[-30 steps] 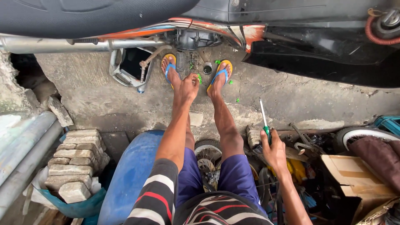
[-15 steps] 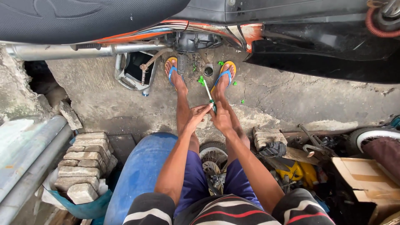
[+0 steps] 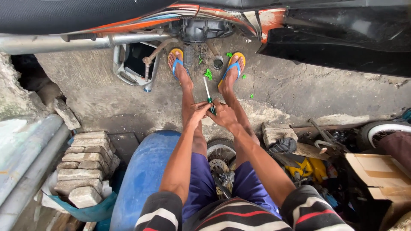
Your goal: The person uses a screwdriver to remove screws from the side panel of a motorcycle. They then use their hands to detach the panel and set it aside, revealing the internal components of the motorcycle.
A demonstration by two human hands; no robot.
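Observation:
I look down at my legs and both arms. A screwdriver (image 3: 208, 94) with a green handle and a thin metal shaft points away from me between my shins. My right hand (image 3: 224, 116) grips its handle from the right. My left hand (image 3: 198, 112) meets it from the left, fingers closed around the handle end. My feet wear yellow sandals with blue straps (image 3: 176, 60), planted on the concrete under a motorcycle's engine (image 3: 200, 29). Green scraps (image 3: 208, 75) lie between the feet.
The motorcycle's black seat and body (image 3: 334, 42) span the top. A black drain pan (image 3: 135, 62) lies left of my feet. A blue barrel (image 3: 143, 175), stacked bricks (image 3: 83, 162), a small wheel (image 3: 220, 156), a cardboard box (image 3: 379, 175) and tool clutter (image 3: 308, 158) surround me.
My right hand brought the screwdriver from beside my right knee to the middle. My left hand left my shin and joined it on the handle.

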